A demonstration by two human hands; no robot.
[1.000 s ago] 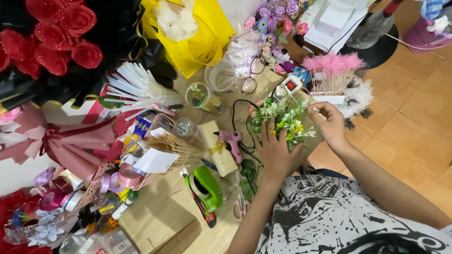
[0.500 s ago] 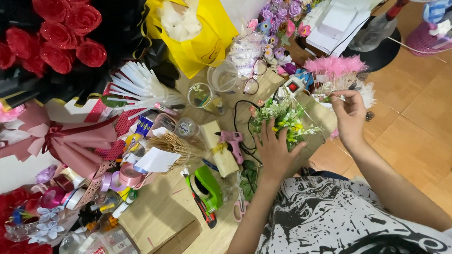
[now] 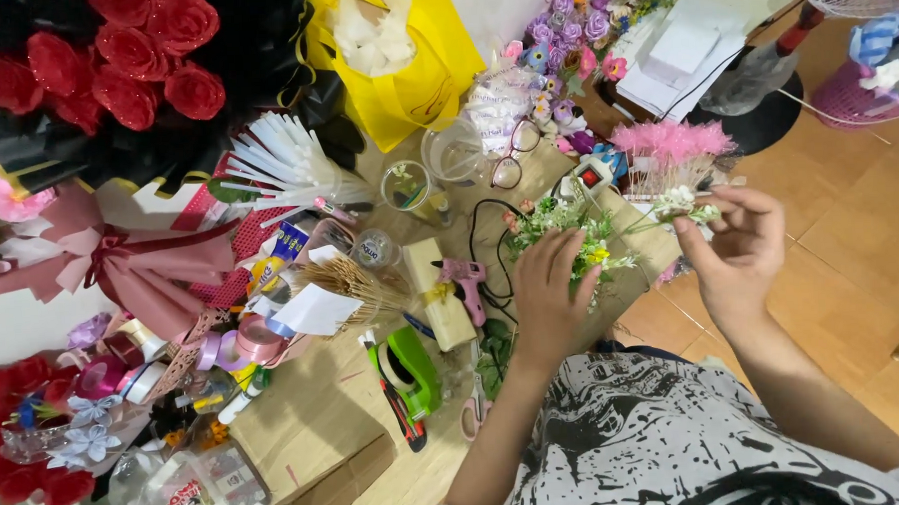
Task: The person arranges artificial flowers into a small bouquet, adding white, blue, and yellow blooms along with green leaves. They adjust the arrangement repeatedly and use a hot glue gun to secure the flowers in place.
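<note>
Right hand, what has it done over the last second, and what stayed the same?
The right hand moved rightward, away from the green and white bunch of flowers, drawing out a small white sprig pinched in its fingertips and raising it. The left hand stayed spread on the bunch, holding it down. The pink glue gun, green tape dispenser and red rose bouquet kept their places.

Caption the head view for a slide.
Left hand rests on a small flower bunch while the right hand pinches a white sprig above a cluttered craft table.
</note>
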